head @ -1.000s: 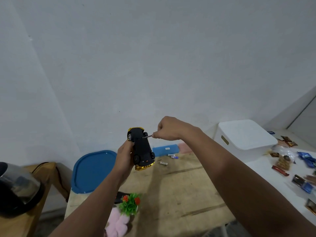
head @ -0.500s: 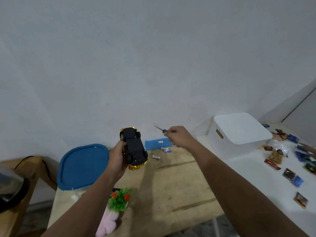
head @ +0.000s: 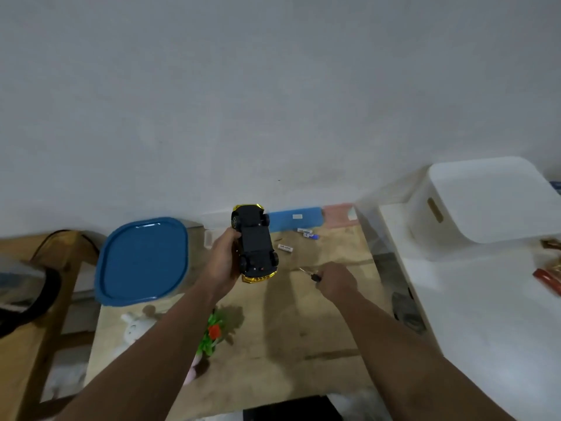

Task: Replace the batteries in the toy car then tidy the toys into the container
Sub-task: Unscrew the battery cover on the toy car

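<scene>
My left hand (head: 224,260) holds the toy car (head: 255,243) upside down above the wooden table (head: 291,326); its black underside faces me and its gold body shows at both ends. My right hand (head: 335,279) is low over the table to the right of the car, shut on a small screwdriver (head: 309,274) whose tip points left. Loose batteries lie on the table behind: one (head: 285,248) near the car, others (head: 307,233) by the wall. A container with a blue lid (head: 142,258) stands at the left.
A white rabbit toy (head: 135,328), a small green plant toy with a red flower (head: 212,329) and something pink (head: 191,372) lie under my left forearm. A blue box (head: 294,218) leans at the wall. A white lidded bin (head: 485,205) stands on the white table at the right.
My right hand drew the screwdriver away from the car and dropped down to the right, close to the table. The left hand kept the car upside down. My view tilted down.
</scene>
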`<action>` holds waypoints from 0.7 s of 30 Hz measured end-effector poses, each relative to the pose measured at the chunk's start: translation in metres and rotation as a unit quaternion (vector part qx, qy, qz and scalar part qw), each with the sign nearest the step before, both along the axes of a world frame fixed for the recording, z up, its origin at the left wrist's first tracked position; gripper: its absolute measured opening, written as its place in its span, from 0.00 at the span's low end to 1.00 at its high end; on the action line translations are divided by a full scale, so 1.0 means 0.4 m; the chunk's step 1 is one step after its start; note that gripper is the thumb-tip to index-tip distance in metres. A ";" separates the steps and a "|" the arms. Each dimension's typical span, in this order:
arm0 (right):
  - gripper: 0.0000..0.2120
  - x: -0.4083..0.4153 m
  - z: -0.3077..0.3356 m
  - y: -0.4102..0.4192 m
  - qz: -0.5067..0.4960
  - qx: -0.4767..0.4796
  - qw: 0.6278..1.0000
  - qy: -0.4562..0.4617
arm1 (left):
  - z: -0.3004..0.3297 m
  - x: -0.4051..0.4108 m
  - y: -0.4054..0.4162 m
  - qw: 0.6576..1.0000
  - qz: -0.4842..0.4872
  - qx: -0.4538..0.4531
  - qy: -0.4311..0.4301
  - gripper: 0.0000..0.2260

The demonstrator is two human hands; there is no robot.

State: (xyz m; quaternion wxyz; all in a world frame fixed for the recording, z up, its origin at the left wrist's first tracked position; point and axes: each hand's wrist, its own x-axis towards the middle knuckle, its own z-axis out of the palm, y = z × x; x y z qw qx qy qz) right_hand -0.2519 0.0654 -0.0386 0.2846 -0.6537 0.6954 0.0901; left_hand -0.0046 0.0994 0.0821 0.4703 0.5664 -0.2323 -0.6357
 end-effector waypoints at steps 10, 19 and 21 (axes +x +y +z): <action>0.13 0.014 -0.070 -0.068 0.090 -0.019 0.996 0.011 | -0.037 -0.028 -0.025 1.000 0.023 0.015 -0.006 0.21; 0.11 -0.022 -0.025 -0.083 -0.019 -0.049 0.985 -0.165 | -0.026 -0.054 0.030 0.998 0.049 0.030 -0.002 0.15; 0.10 -0.005 0.046 -0.106 -0.074 -0.078 0.961 -0.256 | -0.022 -0.061 0.029 0.998 0.049 0.029 0.004 0.15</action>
